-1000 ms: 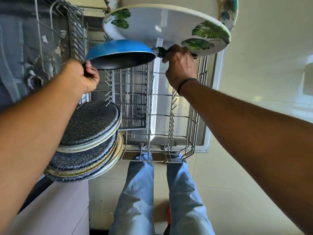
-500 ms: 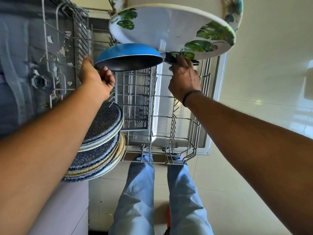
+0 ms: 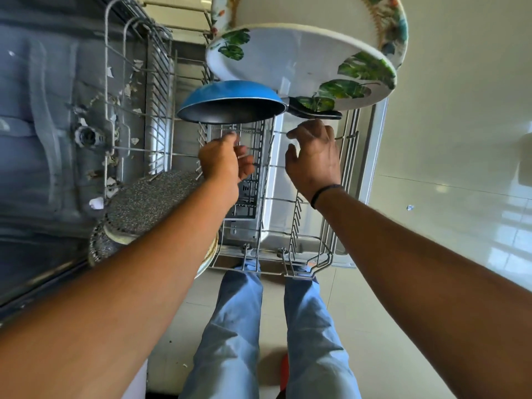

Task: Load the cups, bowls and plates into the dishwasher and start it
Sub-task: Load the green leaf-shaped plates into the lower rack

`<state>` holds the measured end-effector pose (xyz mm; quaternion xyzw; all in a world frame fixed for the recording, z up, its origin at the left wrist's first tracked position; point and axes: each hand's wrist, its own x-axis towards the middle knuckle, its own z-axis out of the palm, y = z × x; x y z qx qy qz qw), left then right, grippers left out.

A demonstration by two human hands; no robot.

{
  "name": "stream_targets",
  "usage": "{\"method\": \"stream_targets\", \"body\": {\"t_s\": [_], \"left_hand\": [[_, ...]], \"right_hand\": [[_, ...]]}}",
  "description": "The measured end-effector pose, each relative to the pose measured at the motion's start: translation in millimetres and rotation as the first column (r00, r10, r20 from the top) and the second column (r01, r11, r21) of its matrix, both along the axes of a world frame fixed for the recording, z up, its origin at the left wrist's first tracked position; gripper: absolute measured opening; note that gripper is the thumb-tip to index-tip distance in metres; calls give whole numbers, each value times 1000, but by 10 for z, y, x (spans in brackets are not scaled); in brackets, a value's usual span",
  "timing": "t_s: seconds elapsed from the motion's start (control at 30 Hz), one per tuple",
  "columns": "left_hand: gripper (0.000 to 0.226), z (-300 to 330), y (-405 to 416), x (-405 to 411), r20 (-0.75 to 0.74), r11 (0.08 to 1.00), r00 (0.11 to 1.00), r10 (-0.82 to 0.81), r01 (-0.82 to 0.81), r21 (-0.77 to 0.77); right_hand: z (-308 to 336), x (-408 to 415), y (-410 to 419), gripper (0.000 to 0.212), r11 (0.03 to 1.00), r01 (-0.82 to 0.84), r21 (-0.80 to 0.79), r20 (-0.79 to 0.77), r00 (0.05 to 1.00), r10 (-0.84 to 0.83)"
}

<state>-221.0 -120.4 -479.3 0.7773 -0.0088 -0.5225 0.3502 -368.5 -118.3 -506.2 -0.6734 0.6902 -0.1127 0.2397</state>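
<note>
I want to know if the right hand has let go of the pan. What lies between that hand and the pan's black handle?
In the head view, a gap: the right hand hangs open just below the black handle, with only rack wires behind it.

Blue pan (image 3: 230,95), dark inside; above it white plate (image 3: 299,61), green leaf print; below, grey speckled plates (image 3: 149,200); blue jeans (image 3: 236,326).
</note>
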Motion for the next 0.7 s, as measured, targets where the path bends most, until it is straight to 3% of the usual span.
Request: {"method": "stream_targets", "body": {"t_s": [0.27, 0.37, 0.53, 0.7], "left_hand": [[15, 837, 136, -102, 8, 991, 991, -132, 132, -17], [14, 1483, 277, -136, -16, 988, 989, -147, 146, -48], [11, 2827, 658, -136, -64, 980, 987, -144, 134, -144], [8, 3847, 1196, 9, -69, 972, 997, -29, 12, -236]], "right_hand": [[1028, 47, 52, 27, 986, -86, 141, 178, 982, 60], [1692, 37, 155, 26, 978, -120, 170, 217, 973, 81], [3027, 33, 311, 24, 918, -311, 245, 205, 942, 265], [4181, 225, 322, 22, 855, -483, 187, 205, 871, 447]]}}
